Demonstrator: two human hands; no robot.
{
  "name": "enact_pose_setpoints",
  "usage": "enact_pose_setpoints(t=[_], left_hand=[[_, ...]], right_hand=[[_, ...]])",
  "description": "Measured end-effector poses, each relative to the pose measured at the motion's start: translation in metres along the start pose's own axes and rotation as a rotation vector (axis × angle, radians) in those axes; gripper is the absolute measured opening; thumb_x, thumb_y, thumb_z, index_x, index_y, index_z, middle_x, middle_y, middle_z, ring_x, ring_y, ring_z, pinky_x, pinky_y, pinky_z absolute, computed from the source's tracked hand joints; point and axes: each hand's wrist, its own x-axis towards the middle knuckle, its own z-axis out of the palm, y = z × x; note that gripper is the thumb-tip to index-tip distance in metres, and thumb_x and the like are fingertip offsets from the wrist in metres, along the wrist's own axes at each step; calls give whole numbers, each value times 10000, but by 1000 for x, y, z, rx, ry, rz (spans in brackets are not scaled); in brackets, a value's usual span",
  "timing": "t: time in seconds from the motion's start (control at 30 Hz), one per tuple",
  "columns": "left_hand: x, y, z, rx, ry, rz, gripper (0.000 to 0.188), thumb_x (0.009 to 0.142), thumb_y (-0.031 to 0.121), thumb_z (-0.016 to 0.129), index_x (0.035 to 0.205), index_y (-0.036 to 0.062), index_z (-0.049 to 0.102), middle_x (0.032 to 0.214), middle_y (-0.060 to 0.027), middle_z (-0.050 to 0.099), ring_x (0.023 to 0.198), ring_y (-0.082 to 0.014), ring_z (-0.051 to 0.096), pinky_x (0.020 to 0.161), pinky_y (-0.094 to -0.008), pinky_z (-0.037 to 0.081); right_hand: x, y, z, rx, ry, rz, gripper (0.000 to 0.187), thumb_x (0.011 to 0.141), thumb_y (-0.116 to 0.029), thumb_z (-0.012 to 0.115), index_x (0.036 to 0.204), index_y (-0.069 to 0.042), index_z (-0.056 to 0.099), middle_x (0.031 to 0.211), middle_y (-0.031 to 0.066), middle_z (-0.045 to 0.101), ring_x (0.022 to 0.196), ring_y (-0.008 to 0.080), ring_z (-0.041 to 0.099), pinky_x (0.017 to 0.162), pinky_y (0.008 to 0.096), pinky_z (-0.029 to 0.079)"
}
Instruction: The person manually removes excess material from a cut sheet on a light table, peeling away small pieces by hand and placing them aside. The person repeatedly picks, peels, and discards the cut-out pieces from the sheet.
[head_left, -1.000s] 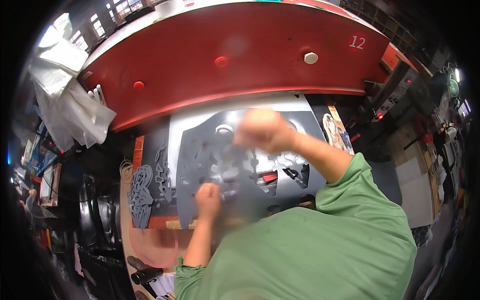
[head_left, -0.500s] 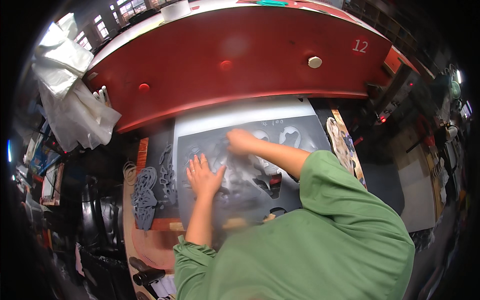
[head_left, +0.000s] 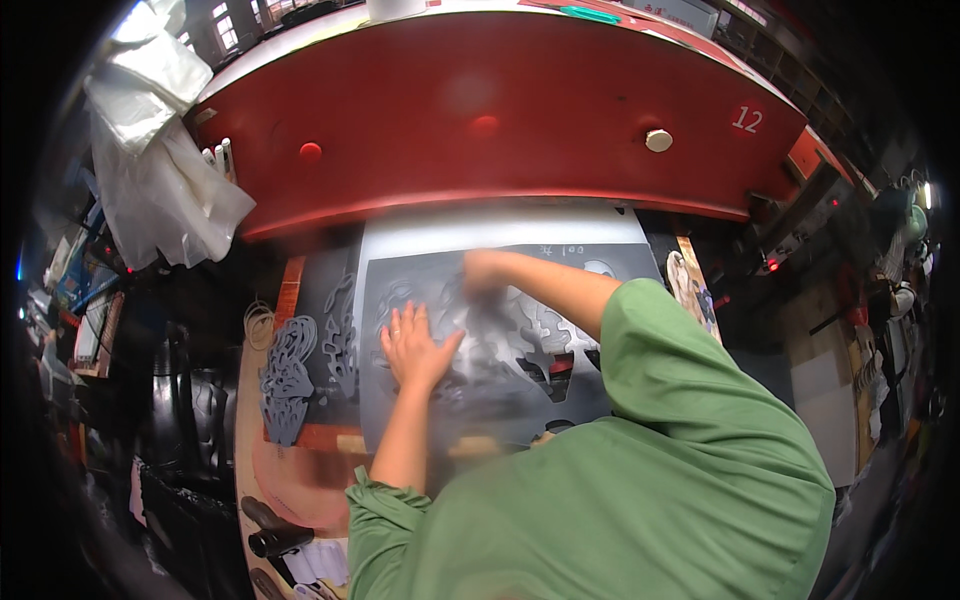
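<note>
Head view: left hand [head_left: 418,352] spread flat on the gray sheet [head_left: 500,395] atop the white board [head_left: 500,228], right hand [head_left: 484,272] too blurry to call, some cutouts [head_left: 561,374] already open, what's left unclear tbh.

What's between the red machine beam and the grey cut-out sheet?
In the head view, a strip of white board shows between the red machine beam and the grey cut-out sheet.
</note>
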Motion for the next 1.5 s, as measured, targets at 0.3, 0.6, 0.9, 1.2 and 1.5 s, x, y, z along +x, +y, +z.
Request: enact_pose_setpoints(t=[0.3, 0.6, 0.9, 1.2, 1.5], left_hand=[[1, 2, 0, 10, 38, 14, 757, 716, 553, 683, 1301, 96, 532, 1405, -128, 444, 1341, -316, 343, 1112, -479, 180], [15, -1, -8, 32, -36, -3, 839, 693, 588, 688, 1383, 175, 449, 1458, -109, 383, 1353, -333, 319, 1097, -530, 171], [35, 4, -9, 49, -158, 2, 915, 659, 672, 656, 1428, 254, 390, 1492, -88, 338, 1385, -332, 267, 1115, -539, 106], [35, 2, -11, -35, -122, 6, 995, 613, 643, 712, 1447, 239, 351, 1496, -77, 333, 1398, -312, 249, 1124, -539, 97], [34, 4, -11, 14, -169, -63, 1092, 564, 715, 688, 1451, 177, 346, 1518, -83, 290, 1421, -282, 199, 1135, -537, 21]], right_hand=[[-15, 6, 9, -79, 172, -30, 343, 670, -354, 728, 868, -75, 708, 858, 156, 676, 821, 288, 647, 751, 392, 512], [-38, -25, -6, 24, 359, -185, 363, 702, -163, 718, 1029, -62, 600, 1013, 198, 632, 965, 350, 615, 848, 399, 485], [-16, -35, -26, 335, -63, 138, 344, 735, -364, 706, 849, -41, 736, 863, 145, 699, 786, 265, 670, 672, 394, 523], [-40, -9, -3, -142, 364, -583, 295, 839, -354, 624, 997, -117, 702, 919, 103, 653, 888, 322, 613, 774, 429, 486], [29, -53, -41, 104, -578, 2, 357, 728, -340, 715, 931, -47, 717, 834, 109, 685, 747, 222, 632, 632, 365, 496]])
